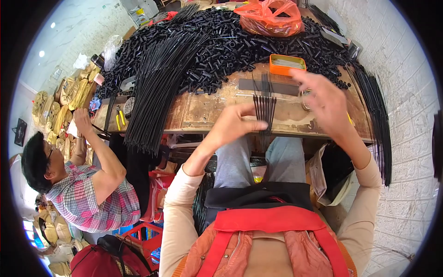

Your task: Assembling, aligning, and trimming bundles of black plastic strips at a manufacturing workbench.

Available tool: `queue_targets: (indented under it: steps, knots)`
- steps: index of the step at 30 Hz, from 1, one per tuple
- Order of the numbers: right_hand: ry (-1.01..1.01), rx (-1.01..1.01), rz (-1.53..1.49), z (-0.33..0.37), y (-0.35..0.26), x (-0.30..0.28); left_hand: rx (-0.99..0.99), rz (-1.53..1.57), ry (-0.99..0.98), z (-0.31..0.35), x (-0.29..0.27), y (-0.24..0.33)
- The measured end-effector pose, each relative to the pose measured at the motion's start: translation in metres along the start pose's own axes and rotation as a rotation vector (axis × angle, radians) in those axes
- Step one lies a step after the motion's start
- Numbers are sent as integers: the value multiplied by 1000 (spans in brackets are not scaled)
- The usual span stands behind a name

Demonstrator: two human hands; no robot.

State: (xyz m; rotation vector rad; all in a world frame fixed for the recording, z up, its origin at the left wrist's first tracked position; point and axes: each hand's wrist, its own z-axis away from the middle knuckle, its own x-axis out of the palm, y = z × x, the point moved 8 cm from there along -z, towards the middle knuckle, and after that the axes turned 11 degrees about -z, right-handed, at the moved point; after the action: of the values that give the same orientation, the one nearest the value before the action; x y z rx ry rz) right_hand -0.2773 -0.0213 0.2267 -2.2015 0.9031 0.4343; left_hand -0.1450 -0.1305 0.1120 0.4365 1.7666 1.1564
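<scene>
A small bundle of thin black rods [265, 107] stands over the table's near edge, spread side by side like a fan. My left hand [235, 123] is closed on it, with the thumb across the front and fingertips hidden behind. Thicker dark sections show midway along the rods. To the right, my right hand [325, 102] is raised over the table, fingers stretched out and somewhat blurred, with nothing visible in them. Just beyond its fingertips sits an orange rectangular tin [287, 70] with thin pale pieces inside. A flat grey bar [268, 87] lies behind the bundle.
Black tubular parts [217, 55] are heaped across the table's back, with a red plastic bag [272, 21] on top. Long black rods lie in a large bundle [159, 87] at left and another [376, 111] at right. A co-worker [92, 184] sits left, near yellow-handled pliers [121, 117].
</scene>
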Motion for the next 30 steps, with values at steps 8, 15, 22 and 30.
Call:
queue_targets:
  steps: [8, 15, 22, 30]
  knots:
    - [-341, 382, 21, 69, 134, 30, 407, -854, 149, -13, 67, -55]
    - [-285, 416, -4, 20, 207, 26, 374, -865, 63, -26, 68, -49]
    - [-268, 194, 238, -38, 304, 34, 368, -1043, -39, -39, 76, -62]
    - [-451, 390, 396, -34, 346, 51, 402, -1116, -39, -45, 77, -67]
